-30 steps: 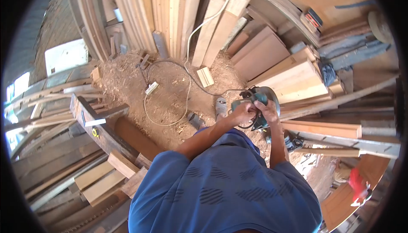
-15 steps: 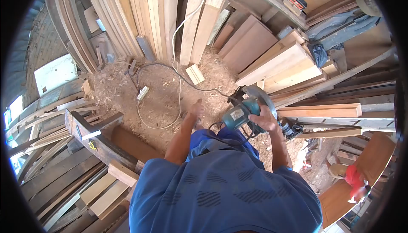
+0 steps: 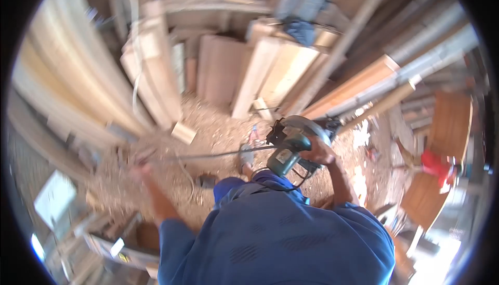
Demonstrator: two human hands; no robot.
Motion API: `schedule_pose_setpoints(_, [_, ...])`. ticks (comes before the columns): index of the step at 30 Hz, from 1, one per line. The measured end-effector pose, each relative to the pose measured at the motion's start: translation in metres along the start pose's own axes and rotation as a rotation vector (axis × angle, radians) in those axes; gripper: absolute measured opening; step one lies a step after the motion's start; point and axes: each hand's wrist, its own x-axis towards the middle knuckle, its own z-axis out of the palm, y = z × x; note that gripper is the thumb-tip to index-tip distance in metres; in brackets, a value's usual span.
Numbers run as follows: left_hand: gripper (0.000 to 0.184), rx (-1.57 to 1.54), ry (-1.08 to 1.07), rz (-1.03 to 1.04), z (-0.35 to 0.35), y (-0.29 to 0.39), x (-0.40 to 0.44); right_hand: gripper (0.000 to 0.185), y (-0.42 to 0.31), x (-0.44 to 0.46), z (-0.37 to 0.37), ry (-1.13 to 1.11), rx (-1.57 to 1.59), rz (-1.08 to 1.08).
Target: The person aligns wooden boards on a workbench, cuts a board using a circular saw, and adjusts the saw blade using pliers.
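My right hand [image 3: 318, 153] is wrapped round the handle of a green circular saw [image 3: 283, 159], which I hold in front of my legs with its round guard facing away from me. A dark power cord [image 3: 223, 154] runs nearly straight from the saw to my left hand [image 3: 142, 167]. That hand is stretched out low to the left and smeared by motion, its fingers apparently closed on the cord. Beneath it the floor is covered in shavings. A small light wood block [image 3: 184, 133] lies on the floor between the cord and the upright boards.
Upright planks [image 3: 150, 72] and thick boards [image 3: 283, 74] lean along the far side. A pale cable [image 3: 136, 46] hangs over them at left. A wooden box frame [image 3: 130, 248] stands at lower left. To the right, a person in red [image 3: 435, 168] is beside a brown wood panel [image 3: 449, 124].
My view and body have turned right. My left hand has swung out to the left, and the dark cord is now pulled straight. The saw stays in my right hand.
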Motion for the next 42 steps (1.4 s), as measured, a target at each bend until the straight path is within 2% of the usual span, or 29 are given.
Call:
schedule_pose_setpoints(2, [0.060,0.117,-0.047,0.122,0.011,0.087,0.021,0.048,0.047,0.002,-0.005,0.119,-0.046,0.129])
schedule_pose_setpoints(3, [0.056,0.196,0.012,0.200,0.042,0.102,0.028,0.047,0.069,0.000,-0.008,0.177,-0.012,0.164])
schedule_pose_setpoints(5, [0.049,0.341,0.096,0.292,0.099,0.112,0.029,0.045,0.106,-0.001,-0.013,0.273,0.054,0.217])
schedule_pose_setpoints(8, [0.037,0.480,0.089,0.333,0.172,0.109,0.041,0.042,0.145,-0.005,-0.012,0.440,-0.037,0.359])
schedule_pose_setpoints(9, [0.033,0.514,0.060,0.330,0.194,0.102,0.051,0.040,0.155,-0.007,-0.013,0.403,-0.064,0.401])
schedule_pose_setpoints(10, [0.030,0.547,0.016,0.317,0.219,0.090,0.060,0.039,0.165,-0.009,-0.013,0.408,-0.063,0.453])
schedule_pose_setpoints(12, [0.023,0.582,-0.100,0.275,0.269,0.059,0.080,0.036,0.202,-0.008,0.003,0.490,0.020,0.375])
schedule_pose_setpoints(13, [0.020,0.593,-0.178,0.242,0.293,0.042,0.090,0.035,0.188,-0.015,-0.003,0.453,0.031,0.444])
schedule_pose_setpoints(16, [0.012,0.536,-0.543,-0.015,0.367,-0.026,0.142,0.035,0.215,-0.006,0.022,0.498,0.174,0.393])
schedule_pose_setpoints(18, [0.023,0.374,-0.730,-0.208,0.427,-0.100,0.107,0.034,0.228,0.001,0.045,0.536,0.302,0.339])
schedule_pose_setpoints(20, [0.025,0.428,-0.839,-0.136,0.488,-0.171,0.057,0.033,0.227,0.004,0.055,0.535,0.374,0.339])
schedule_pose_setpoints(22, [0.026,0.455,-0.638,-0.093,0.548,-0.246,-0.043,0.032,0.206,-0.002,0.049,0.490,0.391,0.399])
schedule_pose_setpoints(23, [0.027,0.466,-0.534,-0.063,0.562,-0.259,-0.068,0.033,0.196,-0.005,0.047,0.466,0.397,0.420])
schedule_pose_setpoints(25, [0.025,0.467,-0.679,-0.357,0.540,-0.252,-0.041,0.035,0.199,-0.001,0.048,0.455,0.359,0.459])
schedule_pose_setpoints(26, [0.027,0.568,-0.679,-0.361,0.515,-0.244,-0.024,0.036,0.200,0.002,0.054,0.430,0.334,0.469])
schedule_pose_setpoints(27, [0.029,0.744,-0.564,-0.256,0.470,-0.242,-0.008,0.039,0.226,0.017,0.073,0.487,0.261,0.426])
schedule_pose_setpoints(29, [0.032,1.066,-0.231,-0.163,0.351,-0.240,0.021,0.042,0.213,0.016,0.062,0.349,0.291,0.557])
schedule_pose_setpoints(31, [0.035,1.200,0.044,-0.293,0.228,-0.243,0.014,0.037,0.214,0.025,0.070,0.387,0.410,0.515])
schedule_pose_setpoints(32, [0.021,1.249,0.133,-0.474,0.173,-0.237,0.005,0.033,0.217,0.028,0.075,0.383,0.435,0.530])
schedule_pose_setpoints(33, [0.015,1.236,0.134,-0.530,0.154,-0.231,-0.015,0.029,0.221,0.031,0.077,0.382,0.461,0.549])
schedule_pose_setpoints(34, [0.019,1.224,0.135,-0.586,0.139,-0.227,-0.038,0.025,0.221,0.036,0.078,0.380,0.488,0.552])
schedule_pose_setpoints(35, [0.030,1.213,0.135,-0.642,0.124,-0.223,-0.062,0.022,0.217,0.040,0.077,0.367,0.502,0.550])
schedule_pose_setpoints(36, [0.029,1.118,0.230,-0.546,0.115,-0.228,-0.060,0.022,0.196,0.036,0.068,0.404,0.568,0.489])
schedule_pose_setpoints(37, [0.026,1.076,0.190,-0.463,0.112,-0.220,-0.052,0.020,0.183,0.040,0.065,0.377,0.521,0.489])
schedule_pose_setpoints(39, [0.021,1.169,0.130,-0.352,0.170,-0.190,-0.051,0.020,0.166,0.052,0.063,0.341,0.424,0.496])
schedule_pose_setpoints(41, [0.017,1.255,0.043,-0.083,0.254,-0.172,-0.076,0.020,0.155,0.057,0.064,0.316,0.330,0.519])
schedule_pose_setpoints(42, [0.020,1.269,-0.013,-0.047,0.272,-0.167,-0.094,0.020,0.155,0.061,0.065,0.305,0.351,0.503])
